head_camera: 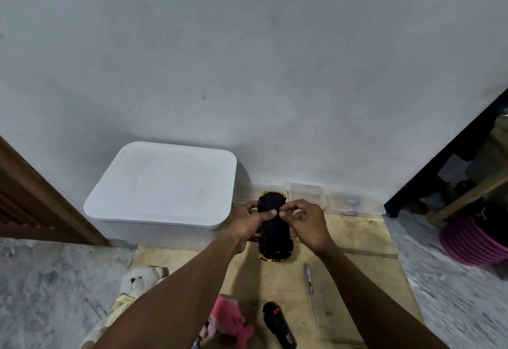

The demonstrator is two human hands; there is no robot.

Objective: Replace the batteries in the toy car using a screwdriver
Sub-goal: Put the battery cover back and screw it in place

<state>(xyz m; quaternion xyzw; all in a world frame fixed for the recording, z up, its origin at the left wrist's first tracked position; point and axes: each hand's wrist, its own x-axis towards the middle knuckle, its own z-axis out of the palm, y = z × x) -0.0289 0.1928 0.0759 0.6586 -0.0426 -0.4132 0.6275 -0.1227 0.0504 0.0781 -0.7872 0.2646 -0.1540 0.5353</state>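
**Black underside up: toy car held in both hands**

Toy car [275, 227], yellow body, is inverted above the plywood board [357, 241], nose towards the wall. Taking the car as dial centre:
- Left hand [247, 223] at 9 o'clock grips the car's side, thumb laid across the chassis.
- Right hand [306, 219] at 3 o'clock has its fingers curled, with thumb and forefinger pinching at mid-chassis. Cannot tell whether a small part sits between them.
- Screwdriver [310, 291] lies loose on the board at 5 o'clock, apart from both hands.
- Black remote [278, 325] at 6 o'clock, with a pink plush [228, 318] beside it at 7.
- White teddy [137, 280] at 8 o'clock.
- White lidded box [162, 186] at 10 o'clock, against the wall.
- Clear containers [308, 194] at 1 to 2 o'clock.
- Pink basket [472, 241] far out at 3 o'clock.
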